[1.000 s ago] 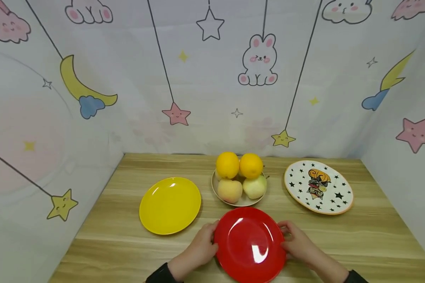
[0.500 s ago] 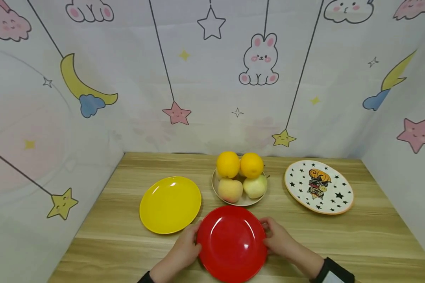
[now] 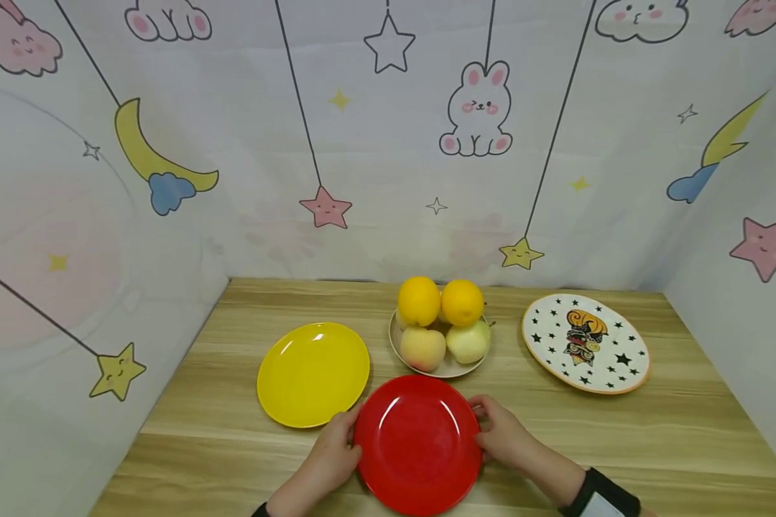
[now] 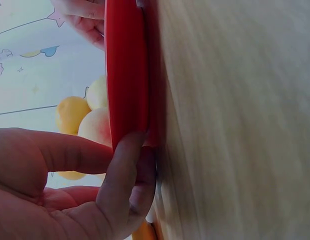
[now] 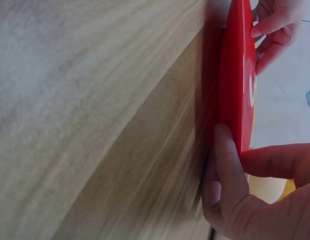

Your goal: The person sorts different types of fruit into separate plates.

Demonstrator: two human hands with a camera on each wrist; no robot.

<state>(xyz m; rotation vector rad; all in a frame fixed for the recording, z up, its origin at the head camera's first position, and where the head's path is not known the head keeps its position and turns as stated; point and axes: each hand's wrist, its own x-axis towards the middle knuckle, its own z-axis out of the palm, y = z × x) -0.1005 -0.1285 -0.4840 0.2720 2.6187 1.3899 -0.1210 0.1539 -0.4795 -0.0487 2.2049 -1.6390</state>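
Note:
A round red plate [image 3: 419, 445] lies low over the front middle of the wooden table, held from both sides. My left hand [image 3: 328, 452] pinches its left rim, thumb on top and fingers curled beneath, as the left wrist view shows. On the opposite rim my right hand [image 3: 506, 436] grips in the same way; in the right wrist view its fingers [image 5: 230, 165] reach under the plate's edge. Just behind the red plate stands a shallow bowl [image 3: 449, 370] of fruit. Whether the plate's base touches the table is hard to tell.
A yellow plate [image 3: 313, 375] lies behind my left hand. Oranges [image 3: 419, 301], a peach [image 3: 423, 348] and a green pear-like fruit [image 3: 468, 342] fill the bowl. An oval white plate with stars [image 3: 611, 323] lies at the back right. A printed cloth [image 3: 388, 143] hangs behind the table.
Both hands have moved the red plate leftward, from in front of the bowl's right part to nearer the yellow plate. Most of that shift came in the first half second. Other things stayed put.

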